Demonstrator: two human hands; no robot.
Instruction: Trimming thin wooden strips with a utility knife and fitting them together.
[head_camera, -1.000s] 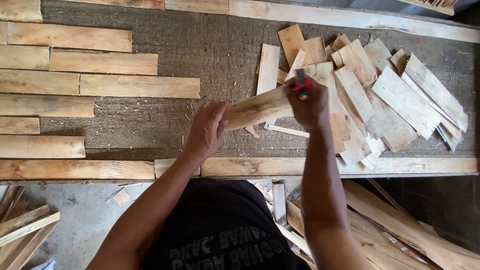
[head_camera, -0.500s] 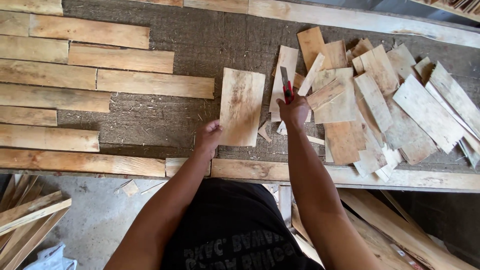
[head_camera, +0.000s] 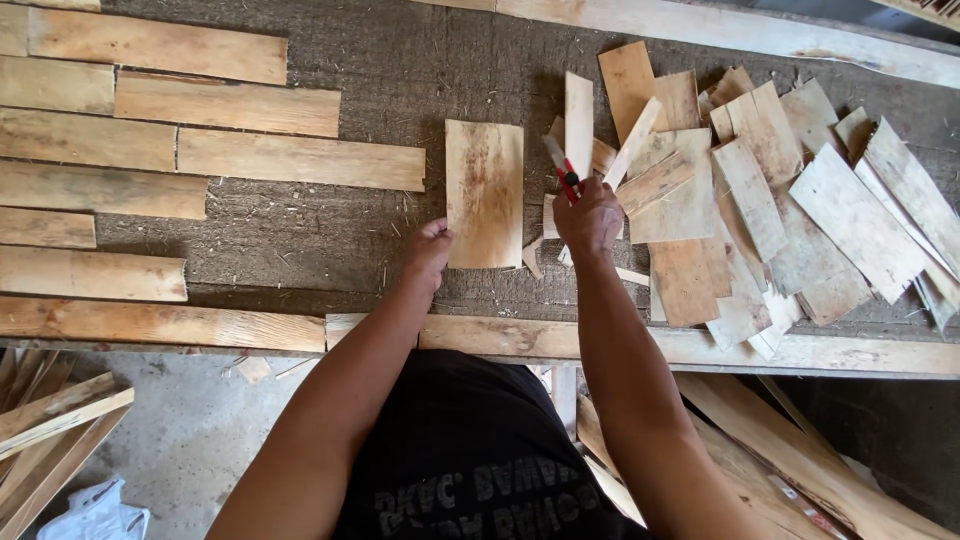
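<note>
A short flat wooden board (head_camera: 485, 190) lies on the rough brown work surface (head_camera: 330, 230). My left hand (head_camera: 430, 250) rests at its lower left corner, fingers curled against the edge. My right hand (head_camera: 588, 215) is closed around a red-handled cutter (head_camera: 562, 170) whose blade points away from me, just right of the board. A heap of thin wood pieces (head_camera: 760, 200) spreads out to the right of that hand.
Rows of longer planks (head_camera: 150, 150) lie flat on the left of the surface. A wooden rail (head_camera: 650, 345) runs along the near edge. Scrap slats (head_camera: 50, 420) lean below at the left, more offcuts (head_camera: 800, 460) at the lower right.
The board was held tilted between both hands a second ago; now it lies flat on the surface. My left hand has dropped to its lower corner, and the view has shifted right.
</note>
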